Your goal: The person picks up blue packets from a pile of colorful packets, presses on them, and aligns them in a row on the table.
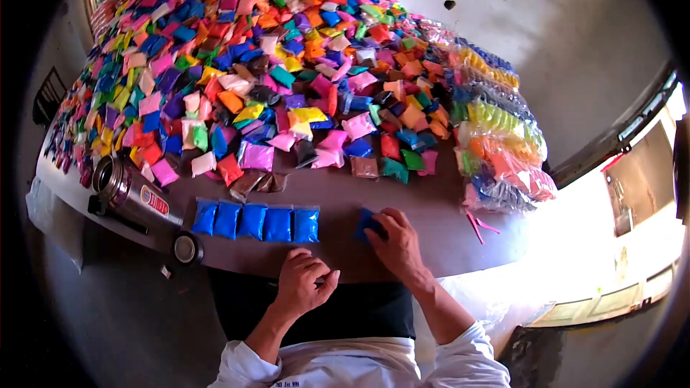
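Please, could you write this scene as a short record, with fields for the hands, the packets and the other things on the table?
Right hand: touching a separate blue packet; firmness of grip unclear
Left hand: loosely curled near the table edge, nothing visible in it
Row: five blue packets, side by side
Behind: large heap of mixed-colour packets
Left side: open metal flask, round lid nearby
Right side: filled clear bags

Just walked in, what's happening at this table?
A person's right-hand grip is on a single blue packet; can't tell if it's pinched. The left-hand grip is half-curled near the table edge, nothing visible in it. Five blue packets lie in a row to the left, a big multicolored packet pile behind.
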The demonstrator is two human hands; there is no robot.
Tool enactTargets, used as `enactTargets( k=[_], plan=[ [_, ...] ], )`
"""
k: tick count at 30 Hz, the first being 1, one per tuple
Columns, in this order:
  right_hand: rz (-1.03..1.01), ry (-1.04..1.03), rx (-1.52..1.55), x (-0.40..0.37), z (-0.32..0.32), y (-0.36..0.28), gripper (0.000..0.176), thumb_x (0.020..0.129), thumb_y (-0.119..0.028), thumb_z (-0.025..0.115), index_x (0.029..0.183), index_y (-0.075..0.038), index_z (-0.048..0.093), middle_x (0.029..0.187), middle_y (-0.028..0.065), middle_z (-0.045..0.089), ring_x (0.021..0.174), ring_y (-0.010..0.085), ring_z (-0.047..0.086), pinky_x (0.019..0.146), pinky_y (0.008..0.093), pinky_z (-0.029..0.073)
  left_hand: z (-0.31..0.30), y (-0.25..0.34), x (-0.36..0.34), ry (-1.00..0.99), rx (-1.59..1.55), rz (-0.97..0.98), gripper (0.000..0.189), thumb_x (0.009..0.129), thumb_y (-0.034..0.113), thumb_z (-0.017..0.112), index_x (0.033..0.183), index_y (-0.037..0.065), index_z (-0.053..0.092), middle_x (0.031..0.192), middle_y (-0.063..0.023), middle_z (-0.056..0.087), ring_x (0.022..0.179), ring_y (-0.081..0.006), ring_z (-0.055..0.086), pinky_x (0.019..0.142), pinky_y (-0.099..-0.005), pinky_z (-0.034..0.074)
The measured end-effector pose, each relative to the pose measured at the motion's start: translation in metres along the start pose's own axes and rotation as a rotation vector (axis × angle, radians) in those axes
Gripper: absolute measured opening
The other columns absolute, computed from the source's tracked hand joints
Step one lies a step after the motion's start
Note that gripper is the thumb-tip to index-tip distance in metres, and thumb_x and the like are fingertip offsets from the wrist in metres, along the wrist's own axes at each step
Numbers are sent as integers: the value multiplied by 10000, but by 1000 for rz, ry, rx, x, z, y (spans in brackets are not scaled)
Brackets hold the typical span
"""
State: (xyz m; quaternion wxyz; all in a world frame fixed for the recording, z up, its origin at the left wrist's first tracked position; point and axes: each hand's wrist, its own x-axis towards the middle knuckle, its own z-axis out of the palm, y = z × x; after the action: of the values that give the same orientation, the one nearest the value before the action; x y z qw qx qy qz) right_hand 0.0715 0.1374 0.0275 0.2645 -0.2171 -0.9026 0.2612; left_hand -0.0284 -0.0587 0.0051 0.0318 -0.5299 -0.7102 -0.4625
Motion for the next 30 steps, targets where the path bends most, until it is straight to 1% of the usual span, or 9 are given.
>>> enactTargets(
  k=[7,11,13,15,17,21,23,26,30],
  plan=[
    [-251,-77,136,26,39,-20,280,763,-97,699,1026,-29,632,998,169,606,930,374,593,789,422,513,3,-4,-1,15,-14,-1,224,780,167,685,623,76,555,603,-58,574,602,-267,573,745,-389,443],
    [-112,-128,261,45,32,-17,242,781,-90,680,1009,-25,633,970,178,606,925,382,590,772,425,515,2,-4,0,19,-19,8,224,779,167,682,620,78,550,596,-55,574,587,-266,568,742,-391,446],
    [-292,88,101,69,27,14,215,806,-71,651,1013,-23,626,939,194,604,877,382,602,724,436,511,2,-2,1,24,-24,5,228,780,170,681,619,78,549,595,-54,576,584,-262,569,742,-391,446],
    [-196,359,39,96,29,48,200,828,-35,608,1028,-29,603,919,211,601,848,372,609,682,438,496,3,-2,1,31,-29,-1,231,781,173,680,617,78,548,594,-52,577,581,-259,569,743,-391,446],
    [-126,471,36,134,10,78,248,836,-31,594,1083,-33,577,911,221,600,853,360,613,687,431,486,3,-4,0,-3,-16,-9,226,773,167,682,615,79,548,586,-50,576,567,-253,563,744,-386,444],
    [333,496,-15,199,-20,118,316,867,-170,542,1143,-21,578,1063,245,619,1011,407,590,850,451,468,3,-1,2,2,-19,-39,212,754,148,690,612,77,549,569,-47,561,551,-246,551,730,-386,446],
    [335,584,-22,232,-16,159,337,870,-202,515,1147,-21,577,1086,259,614,1032,434,571,894,469,445,2,1,5,-1,-15,-52,201,730,133,703,607,84,552,557,-42,548,531,-237,535,719,-387,449],
    [518,519,-166,265,-19,181,351,878,-245,484,1102,8,577,1052,274,610,1010,454,569,864,493,454,0,1,1,-33,-17,-140,200,726,155,731,612,115,572,618,-51,600,625,-237,600,802,-383,469],
    [560,389,-254,288,-13,218,449,885,-345,548,1155,12,580,1128,243,607,1033,416,587,859,488,480,-1,4,7,8,-64,-140,191,725,133,715,607,126,566,551,-22,549,535,-227,553,782,-406,471]
  ],
)
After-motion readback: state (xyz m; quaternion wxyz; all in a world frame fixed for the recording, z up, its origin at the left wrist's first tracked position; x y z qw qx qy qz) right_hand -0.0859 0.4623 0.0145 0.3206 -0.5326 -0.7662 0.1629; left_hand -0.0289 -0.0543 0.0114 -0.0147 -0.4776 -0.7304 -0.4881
